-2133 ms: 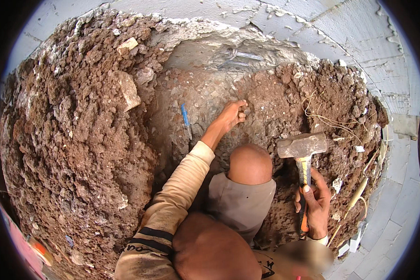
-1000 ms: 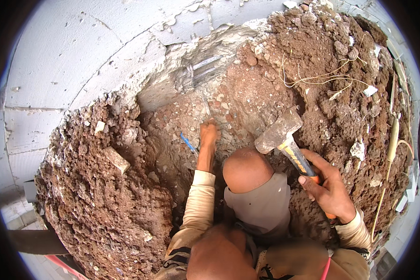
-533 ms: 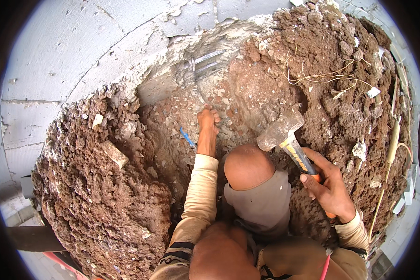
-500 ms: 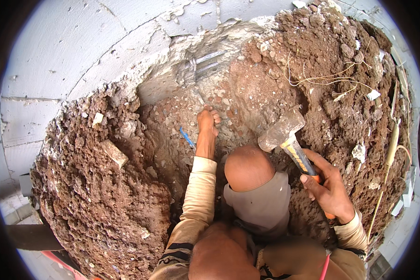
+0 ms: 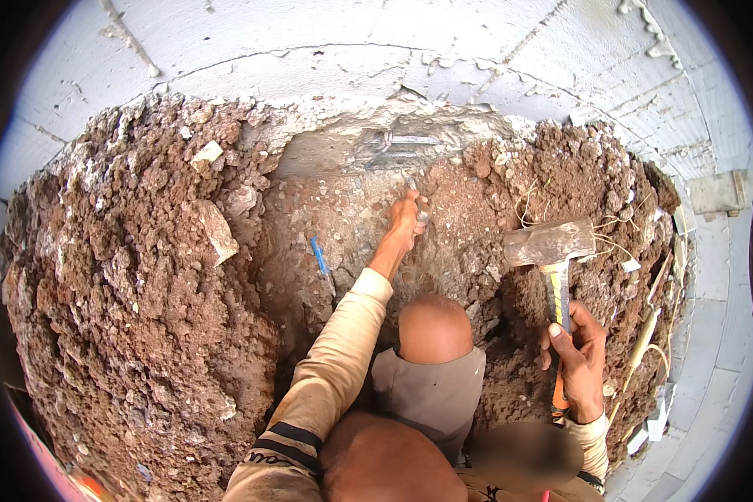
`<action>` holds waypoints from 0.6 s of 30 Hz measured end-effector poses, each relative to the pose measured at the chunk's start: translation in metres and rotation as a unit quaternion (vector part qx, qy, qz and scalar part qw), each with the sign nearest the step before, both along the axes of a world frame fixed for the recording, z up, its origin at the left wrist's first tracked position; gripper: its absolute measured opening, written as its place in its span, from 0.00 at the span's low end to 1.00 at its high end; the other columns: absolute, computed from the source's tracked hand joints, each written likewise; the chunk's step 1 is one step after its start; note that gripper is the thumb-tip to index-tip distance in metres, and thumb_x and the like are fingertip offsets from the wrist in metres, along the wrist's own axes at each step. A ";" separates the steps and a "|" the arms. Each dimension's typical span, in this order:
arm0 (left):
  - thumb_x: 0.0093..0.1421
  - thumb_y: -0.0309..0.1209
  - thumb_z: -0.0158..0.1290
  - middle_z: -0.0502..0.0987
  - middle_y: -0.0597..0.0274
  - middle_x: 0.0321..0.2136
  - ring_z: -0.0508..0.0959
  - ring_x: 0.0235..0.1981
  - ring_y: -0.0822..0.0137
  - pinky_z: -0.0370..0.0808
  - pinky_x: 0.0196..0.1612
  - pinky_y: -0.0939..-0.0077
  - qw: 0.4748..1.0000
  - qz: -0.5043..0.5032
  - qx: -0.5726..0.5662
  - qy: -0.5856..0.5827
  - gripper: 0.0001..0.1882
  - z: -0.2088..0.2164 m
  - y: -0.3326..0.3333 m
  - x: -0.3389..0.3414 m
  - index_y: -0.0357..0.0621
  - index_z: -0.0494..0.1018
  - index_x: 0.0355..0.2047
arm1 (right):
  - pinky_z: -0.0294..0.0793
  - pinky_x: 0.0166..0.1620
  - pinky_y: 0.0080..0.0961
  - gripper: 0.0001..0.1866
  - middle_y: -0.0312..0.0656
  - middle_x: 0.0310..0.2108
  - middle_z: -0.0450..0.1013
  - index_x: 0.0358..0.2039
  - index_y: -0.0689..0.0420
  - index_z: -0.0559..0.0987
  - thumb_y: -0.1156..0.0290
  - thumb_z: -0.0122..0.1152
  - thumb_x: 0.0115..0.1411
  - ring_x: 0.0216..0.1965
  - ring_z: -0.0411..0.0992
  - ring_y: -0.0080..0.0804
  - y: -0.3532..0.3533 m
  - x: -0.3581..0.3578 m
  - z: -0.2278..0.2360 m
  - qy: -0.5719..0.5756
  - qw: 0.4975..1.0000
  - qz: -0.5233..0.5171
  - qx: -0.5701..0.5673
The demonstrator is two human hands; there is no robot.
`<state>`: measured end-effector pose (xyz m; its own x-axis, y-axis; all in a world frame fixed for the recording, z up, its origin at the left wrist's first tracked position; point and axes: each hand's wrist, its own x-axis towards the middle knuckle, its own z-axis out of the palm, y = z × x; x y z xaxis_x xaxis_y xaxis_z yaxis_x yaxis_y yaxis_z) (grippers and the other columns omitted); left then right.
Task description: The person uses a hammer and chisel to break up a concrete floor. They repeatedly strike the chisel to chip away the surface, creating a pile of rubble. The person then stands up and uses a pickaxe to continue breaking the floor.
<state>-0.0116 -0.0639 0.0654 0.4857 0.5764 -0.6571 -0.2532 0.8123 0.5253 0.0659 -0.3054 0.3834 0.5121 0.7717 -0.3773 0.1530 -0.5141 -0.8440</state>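
My right hand (image 5: 579, 358) is closed around the black, yellow and orange handle of a club hammer (image 5: 550, 243). The hammer stands head up, its worn, dusty head above the soil at the right. Farther forward, my left hand (image 5: 405, 219) is wrapped round a steel chisel (image 5: 424, 216); most of it is hidden by the fingers. Its far end points toward a broken-out hollow (image 5: 318, 153) at the foot of the wall, where grey metal bars (image 5: 414, 140) are exposed. The hammer head is well apart from the chisel.
A pale block wall (image 5: 335, 71) curves across the far side. Heaped brown soil (image 5: 142, 276) rises at left and right of the dug pit. A blue strip (image 5: 320, 254) lies left of my left forearm. Thin pale wires (image 5: 615, 243) tangle behind the hammer. My knee (image 5: 435, 329) is between my arms.
The view has shifted. The hammer has turned from a leftward tilt to nearly upright and moved away from my knee. My left hand still grips the chisel near the hollow.
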 end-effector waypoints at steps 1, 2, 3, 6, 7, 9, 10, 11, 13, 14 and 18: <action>0.69 0.42 0.43 0.68 0.65 0.18 0.63 0.13 0.74 0.53 0.11 0.79 1.000 0.015 -0.011 -0.021 0.16 -0.002 0.001 0.002 0.41 0.69 0.35 | 0.66 0.25 0.19 0.07 0.36 0.23 0.71 0.41 0.64 0.73 0.74 0.56 0.65 0.20 0.67 0.20 0.005 0.001 0.004 -0.007 1.000 0.006 0.027; 0.67 0.42 0.46 0.68 0.65 0.21 0.64 0.15 0.75 0.54 0.11 0.79 0.999 0.024 -0.018 -0.044 0.15 -0.003 0.005 0.003 0.41 0.68 0.36 | 0.68 0.25 0.19 0.10 0.38 0.23 0.72 0.45 0.62 0.71 0.72 0.56 0.66 0.20 0.68 0.22 0.008 0.007 0.001 0.004 0.998 0.019 0.067; 0.67 0.41 0.48 0.67 0.65 0.22 0.64 0.15 0.75 0.54 0.11 0.79 0.998 0.030 -0.029 -0.042 0.15 -0.006 0.005 0.009 0.41 0.68 0.38 | 0.69 0.25 0.20 0.11 0.38 0.24 0.72 0.46 0.62 0.70 0.72 0.56 0.66 0.19 0.68 0.23 0.013 0.008 -0.002 0.010 0.995 0.030 0.090; 0.65 0.40 0.53 0.63 0.66 0.25 0.62 0.17 0.73 0.55 0.12 0.80 0.995 0.062 -0.052 -0.057 0.16 -0.001 0.001 0.013 0.42 0.66 0.43 | 0.71 0.25 0.21 0.13 0.42 0.24 0.73 0.49 0.59 0.68 0.68 0.56 0.67 0.18 0.68 0.25 0.034 0.006 -0.003 0.035 0.990 0.071 0.119; 0.65 0.41 0.53 0.62 0.66 0.26 0.61 0.18 0.73 0.56 0.12 0.80 0.993 0.083 -0.065 -0.061 0.16 -0.009 0.004 0.016 0.43 0.65 0.44 | 0.69 0.23 0.20 0.12 0.40 0.22 0.72 0.47 0.58 0.68 0.68 0.56 0.68 0.17 0.67 0.24 0.041 0.005 0.000 0.044 0.991 0.084 0.096; 0.65 0.42 0.52 0.62 0.65 0.28 0.61 0.18 0.72 0.57 0.13 0.79 0.986 0.120 -0.092 -0.067 0.17 -0.016 0.009 0.027 0.44 0.65 0.45 | 0.67 0.22 0.19 0.12 0.38 0.21 0.70 0.47 0.58 0.68 0.68 0.56 0.68 0.17 0.66 0.22 0.054 0.004 -0.002 0.003 0.992 0.115 0.050; 0.66 0.42 0.51 0.63 0.63 0.31 0.62 0.20 0.72 0.57 0.13 0.79 0.980 0.128 -0.116 -0.101 0.17 -0.018 0.010 0.032 0.44 0.64 0.45 | 0.64 0.21 0.18 0.14 0.35 0.19 0.69 0.47 0.58 0.69 0.65 0.58 0.67 0.17 0.65 0.19 0.057 0.001 -0.008 -0.031 0.990 0.125 0.051; 0.66 0.42 0.51 0.63 0.63 0.31 0.63 0.20 0.72 0.58 0.13 0.79 0.976 0.136 -0.115 -0.122 0.17 -0.020 0.010 0.037 0.44 0.63 0.44 | 0.63 0.20 0.18 0.15 0.34 0.19 0.69 0.47 0.59 0.69 0.64 0.59 0.67 0.17 0.64 0.19 0.060 0.000 -0.009 -0.056 0.987 0.131 0.068; 0.67 0.42 0.50 0.63 0.62 0.31 0.64 0.21 0.72 0.58 0.13 0.78 0.967 0.168 -0.113 -0.157 0.15 -0.026 0.011 0.038 0.44 0.63 0.43 | 0.61 0.20 0.17 0.16 0.33 0.19 0.68 0.45 0.60 0.71 0.61 0.61 0.66 0.16 0.63 0.18 0.069 -0.006 -0.013 -0.095 0.978 0.158 0.101; 0.68 0.40 0.48 0.65 0.63 0.28 0.65 0.19 0.72 0.58 0.13 0.78 0.957 0.204 -0.122 -0.169 0.13 -0.029 0.016 0.040 0.45 0.63 0.40 | 0.59 0.20 0.15 0.20 0.31 0.18 0.67 0.44 0.61 0.73 0.56 0.62 0.65 0.17 0.61 0.15 0.074 -0.008 -0.011 -0.120 0.974 0.155 0.115; 0.68 0.36 0.46 0.66 0.61 0.20 0.61 0.11 0.73 0.56 0.10 0.79 0.900 0.264 -0.188 -0.290 0.10 0.004 0.024 0.046 0.45 0.62 0.33 | 0.69 0.28 0.17 0.24 0.42 0.32 0.75 0.51 0.65 0.72 0.55 0.56 0.69 0.27 0.71 0.22 0.073 0.011 -0.011 -0.349 0.879 0.209 0.247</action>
<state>0.0340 -0.0394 0.0689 0.5338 0.6173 -0.5779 -0.7997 0.5907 -0.1078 0.0770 -0.2321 0.3724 0.1172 0.9289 0.3513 0.8111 0.1146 -0.5736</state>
